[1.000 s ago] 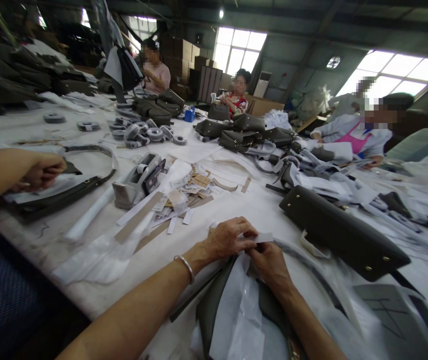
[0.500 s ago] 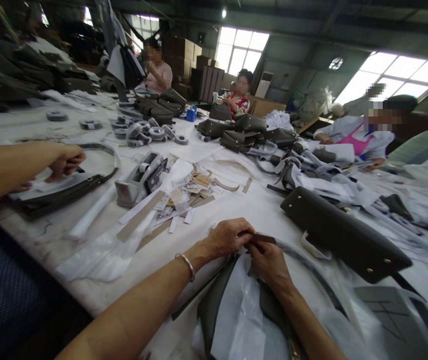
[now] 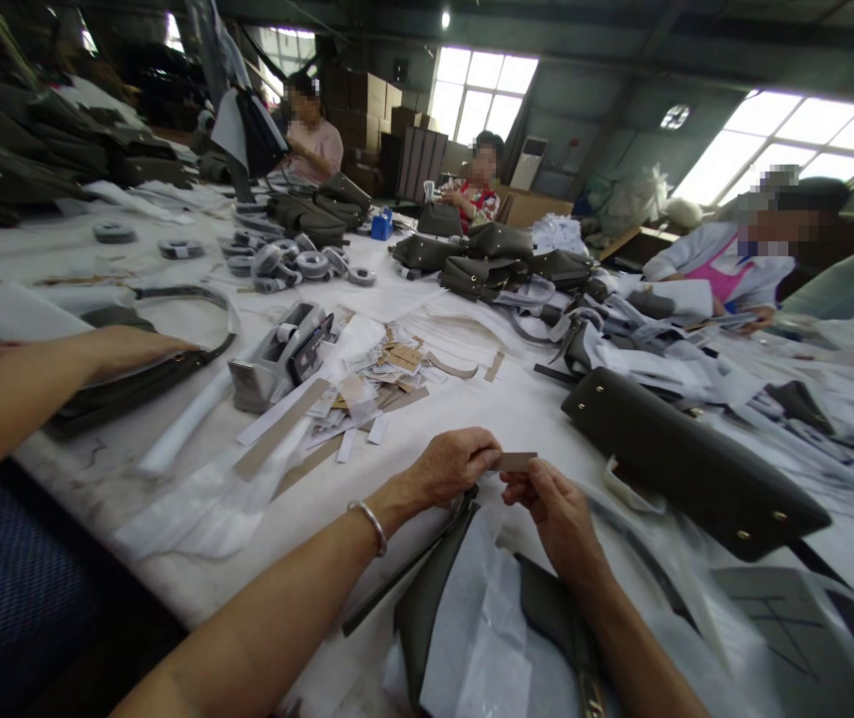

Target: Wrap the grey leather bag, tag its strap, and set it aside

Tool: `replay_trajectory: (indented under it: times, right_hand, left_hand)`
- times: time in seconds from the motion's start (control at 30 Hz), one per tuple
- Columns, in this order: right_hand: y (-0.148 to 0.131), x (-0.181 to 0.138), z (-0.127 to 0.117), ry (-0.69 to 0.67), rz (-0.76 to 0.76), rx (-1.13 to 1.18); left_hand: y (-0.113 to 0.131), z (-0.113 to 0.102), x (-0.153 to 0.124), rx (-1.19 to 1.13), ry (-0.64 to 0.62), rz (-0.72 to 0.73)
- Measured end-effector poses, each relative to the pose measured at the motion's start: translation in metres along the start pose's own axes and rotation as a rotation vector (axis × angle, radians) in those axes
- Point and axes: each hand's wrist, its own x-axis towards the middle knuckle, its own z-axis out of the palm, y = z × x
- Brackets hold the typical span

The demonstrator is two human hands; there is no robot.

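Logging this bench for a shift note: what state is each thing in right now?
left hand: pinching one end of the strip
right hand: pinching the other end
brown strip: held level above the table
olive bag: lying under the hands, white paper on it
tape dispenser: standing on the table, untouched
dark handbag: lying flat

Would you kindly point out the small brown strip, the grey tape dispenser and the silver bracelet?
small brown strip (image 3: 515,462), head view, its middle.
grey tape dispenser (image 3: 269,365), head view, its side.
silver bracelet (image 3: 371,524), head view, its band.
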Motion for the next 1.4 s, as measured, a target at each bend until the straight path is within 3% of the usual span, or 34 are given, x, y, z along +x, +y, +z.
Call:
replay_trajectory:
  times: [0.17, 0.4, 0.8, 1.03, 1.13, 1.23, 1.4]
  right_hand:
    - [-0.004, -0.002, 0.003, -0.088, 0.080, 0.163]
    - [-0.010, -0.005, 0.004, -0.216, 0.175, 0.164]
    - [-0.009, -0.003, 0.003, -0.215, 0.238, 0.114]
    - [-0.016, -0.003, -0.001, -0.155, 0.216, 0.295]
    - [-0.015, -0.003, -0.003, -0.143, 0.200, 0.318]
    - [-0.015, -0.003, -0.005, -0.172, 0.195, 0.325]
    - [-0.015, -0.005, -0.004, -0.180, 0.207, 0.298]
  left_hand:
    - [0.008, -0.004, -0.001, -0.057, -0.052, -0.074]
    - [0.015, -0.005, -0.003, -0.175, -0.082, -0.069]
    - [0.021, 0.001, -0.007, -0.160, 0.003, 0.070]
    - [0.013, 0.000, -0.005, 0.160, 0.074, 0.222]
    - [0.013, 0.000, -0.004, 0.353, 0.037, 0.278]
    - [0.013, 0.000, -0.003, 0.455, -0.024, 0.273]
    - [0.011, 0.000, -0.004, 0.421, -0.058, 0.197]
